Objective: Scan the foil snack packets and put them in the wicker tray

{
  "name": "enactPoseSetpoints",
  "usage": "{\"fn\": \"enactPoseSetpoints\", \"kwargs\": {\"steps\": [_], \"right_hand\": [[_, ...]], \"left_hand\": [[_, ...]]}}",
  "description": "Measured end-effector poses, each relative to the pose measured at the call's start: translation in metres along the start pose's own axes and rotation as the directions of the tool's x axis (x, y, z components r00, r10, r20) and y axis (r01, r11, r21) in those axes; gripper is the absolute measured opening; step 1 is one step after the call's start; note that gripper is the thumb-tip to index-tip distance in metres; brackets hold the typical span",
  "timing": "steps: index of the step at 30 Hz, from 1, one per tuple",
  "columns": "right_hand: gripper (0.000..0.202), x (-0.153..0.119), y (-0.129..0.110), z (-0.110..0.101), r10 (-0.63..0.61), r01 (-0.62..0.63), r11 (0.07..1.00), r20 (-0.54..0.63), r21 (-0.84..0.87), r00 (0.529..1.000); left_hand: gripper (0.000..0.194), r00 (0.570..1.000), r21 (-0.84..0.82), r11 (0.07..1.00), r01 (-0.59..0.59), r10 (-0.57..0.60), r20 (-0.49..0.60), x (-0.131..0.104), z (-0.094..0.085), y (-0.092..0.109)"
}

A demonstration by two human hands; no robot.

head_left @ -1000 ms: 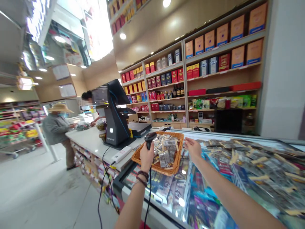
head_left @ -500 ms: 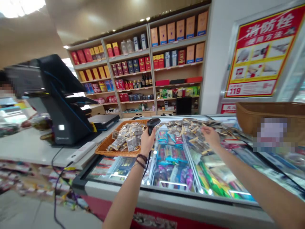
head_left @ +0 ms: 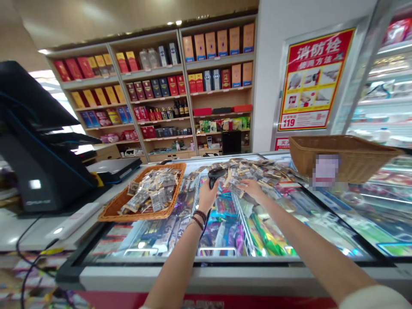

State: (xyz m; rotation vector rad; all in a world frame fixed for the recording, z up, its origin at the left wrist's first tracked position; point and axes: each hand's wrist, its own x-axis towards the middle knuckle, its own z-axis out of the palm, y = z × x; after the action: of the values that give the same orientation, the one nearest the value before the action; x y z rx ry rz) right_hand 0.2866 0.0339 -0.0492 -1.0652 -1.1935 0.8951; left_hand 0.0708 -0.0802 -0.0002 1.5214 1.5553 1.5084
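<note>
Across the back of my view stand stocked shelves (head_left: 220,59), and below them a glass-topped freezer (head_left: 135,272) spans the foreground. At far left I have a dark checkout terminal (head_left: 48,171). On the freezer's top, just beyond the left hand (head_left: 207,195) and right hand (head_left: 252,190), lies a heap of small packets (head_left: 257,169), its long axis running left to right; the right hand is nearer, at its front edge. A brown basket (head_left: 363,165) stands past the heap's right end. An orange wicker basket (head_left: 175,200), holding similar packets, sits left, with the left hand and a black scanner (head_left: 216,174) between it and the right hand. The left hand is wrapped around the scanner. The right fingers bunch close at the packets; I cannot tell whether they grip one.
</note>
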Motion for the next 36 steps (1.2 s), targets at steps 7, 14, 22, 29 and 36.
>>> {"fn": "enactPoseSetpoints", "kwargs": {"steps": [7,14,22,29,36], "right_hand": [[0.035,0.004,0.018,0.066,0.147,-0.155,0.958,0.051,0.24,0.988],[0.033,0.014,0.025,0.081,0.083,-0.17,0.87,0.204,0.463,0.975],[0.034,0.011,0.023,0.079,0.141,-0.249,0.745,0.218,0.619,0.966],[0.031,0.006,0.019,0.075,0.139,-0.317,0.651,0.302,0.689,0.943],[0.038,0.006,0.021,0.077,0.144,-0.31,0.66,0.29,0.684,0.946]], "left_hand": [[0.047,0.999,-0.076,0.996,0.045,-0.044,0.023,-0.006,0.003,-0.021],[0.05,0.998,-0.03,0.999,-0.017,0.019,0.066,-0.008,0.006,-0.026],[0.042,0.993,0.066,0.997,-0.026,0.018,0.115,-0.009,0.01,-0.022],[0.038,0.992,0.101,0.994,0.035,-0.047,0.116,-0.006,0.001,-0.021],[0.032,0.988,0.184,0.983,0.003,-0.032,0.154,-0.007,-0.002,-0.018]]}}
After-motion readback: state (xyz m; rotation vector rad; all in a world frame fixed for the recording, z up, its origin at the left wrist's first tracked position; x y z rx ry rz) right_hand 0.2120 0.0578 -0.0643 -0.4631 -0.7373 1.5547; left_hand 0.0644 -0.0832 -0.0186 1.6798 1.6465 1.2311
